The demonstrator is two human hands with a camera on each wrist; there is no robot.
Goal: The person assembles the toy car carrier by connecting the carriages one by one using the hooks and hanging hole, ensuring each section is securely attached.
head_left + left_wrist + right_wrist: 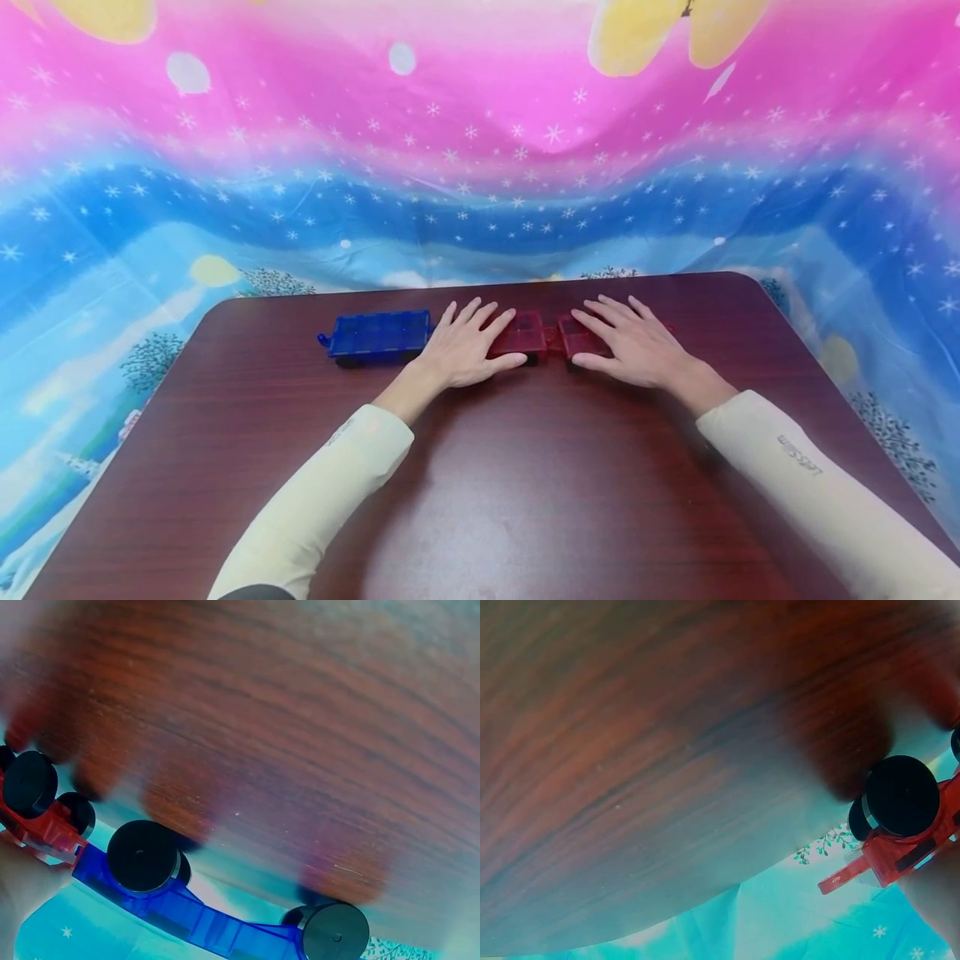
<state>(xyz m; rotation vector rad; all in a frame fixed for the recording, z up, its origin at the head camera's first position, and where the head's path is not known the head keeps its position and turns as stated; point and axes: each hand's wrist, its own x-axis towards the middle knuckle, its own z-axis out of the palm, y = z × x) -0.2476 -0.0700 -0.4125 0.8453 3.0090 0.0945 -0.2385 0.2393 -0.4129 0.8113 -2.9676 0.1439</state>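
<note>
Seeing both hands (468,346) (636,346) on wagons (528,332) (582,338) takes head view.

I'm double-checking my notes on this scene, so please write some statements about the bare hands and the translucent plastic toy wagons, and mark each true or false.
1. A translucent blue plastic wagon stands at the left end of the row. True.
2. The bare left hand lies over a translucent red plastic wagon. True.
3. The bare right hand lies over the blue wagon. False: the right hand lies over a second translucent red plastic wagon.
4. The blue wagon has square white wheels. False: it has round black wheels.
5. The wood-grained table is dark reddish brown. True.
</note>
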